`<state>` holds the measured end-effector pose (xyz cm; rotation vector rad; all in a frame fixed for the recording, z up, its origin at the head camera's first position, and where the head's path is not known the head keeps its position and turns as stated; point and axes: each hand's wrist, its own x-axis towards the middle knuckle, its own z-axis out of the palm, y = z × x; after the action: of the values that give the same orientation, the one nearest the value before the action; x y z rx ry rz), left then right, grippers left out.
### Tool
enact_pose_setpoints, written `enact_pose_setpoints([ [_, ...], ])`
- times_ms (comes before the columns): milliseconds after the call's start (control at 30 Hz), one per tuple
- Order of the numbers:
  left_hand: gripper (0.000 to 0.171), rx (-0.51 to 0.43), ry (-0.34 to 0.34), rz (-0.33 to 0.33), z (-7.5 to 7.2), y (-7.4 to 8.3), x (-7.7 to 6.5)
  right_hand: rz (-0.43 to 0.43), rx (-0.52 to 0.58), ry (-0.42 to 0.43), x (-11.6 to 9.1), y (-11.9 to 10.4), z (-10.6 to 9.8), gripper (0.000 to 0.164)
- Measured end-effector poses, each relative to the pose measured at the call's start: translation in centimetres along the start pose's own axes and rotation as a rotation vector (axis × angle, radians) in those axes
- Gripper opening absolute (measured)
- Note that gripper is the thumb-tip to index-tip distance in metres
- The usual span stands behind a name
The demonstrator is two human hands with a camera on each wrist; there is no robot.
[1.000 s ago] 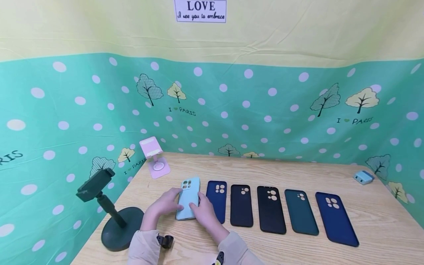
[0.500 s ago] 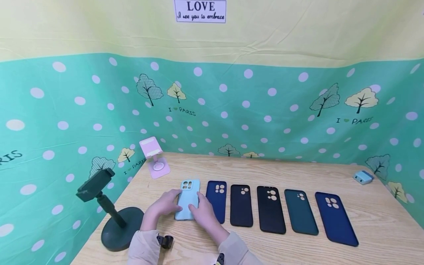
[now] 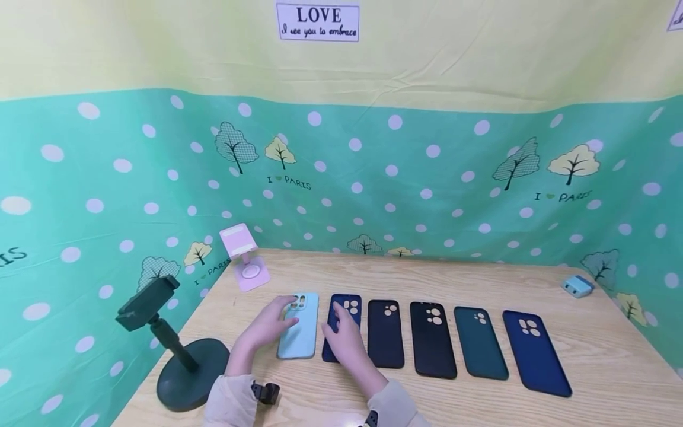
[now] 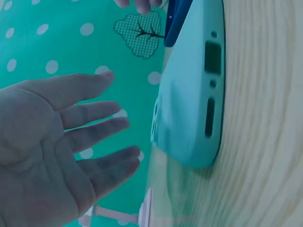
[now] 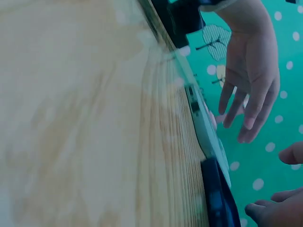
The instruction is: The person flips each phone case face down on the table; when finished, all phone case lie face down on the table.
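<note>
In the head view a light blue phone case (image 3: 300,336) lies back up on the wooden table. My left hand (image 3: 267,327) hovers over its left side, fingers spread. The left wrist view shows that hand apart from the case, palm and fingers relaxed, with the case's port cutouts facing the camera. Just to the right, my right hand (image 3: 348,344) hangs over a navy blue phone case (image 3: 353,320) and partly hides it. Its fingers are loose and hold nothing. In the right wrist view, the right hand's fingers (image 5: 279,213) show at the lower right corner.
Rightward in a row lie two black cases (image 3: 385,341) (image 3: 433,344), a dark green case (image 3: 480,347) and another navy case (image 3: 536,356). A dark green phone stand (image 3: 193,370) is at left, a pink stand (image 3: 251,271) behind. A blue charger plug (image 3: 577,286) sits far right.
Both hands have let go of the light blue case, which now lies on the table slightly lower in view. The right hand has moved right, over the navy case.
</note>
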<state>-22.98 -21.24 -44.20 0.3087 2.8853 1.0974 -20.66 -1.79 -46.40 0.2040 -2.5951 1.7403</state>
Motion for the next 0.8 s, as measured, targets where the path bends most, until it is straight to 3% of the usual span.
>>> enact_pose_setpoints([
  [233,0.043,-0.087,-0.03,0.028,1.3,0.6,1.0,-0.014,-0.091,0.09,0.3,0.6,-1.0,0.055],
  [533,0.043,-0.093,-0.111,0.08,2.9,2.1,2.5,0.01,-0.121,0.096,0.1,0.9,-1.8,0.058],
  [800,0.05,-0.11,-0.182,0.051,3.7,3.7,2.8,0.016,-0.16,0.085,0.1,1.3,-2.1,0.06],
])
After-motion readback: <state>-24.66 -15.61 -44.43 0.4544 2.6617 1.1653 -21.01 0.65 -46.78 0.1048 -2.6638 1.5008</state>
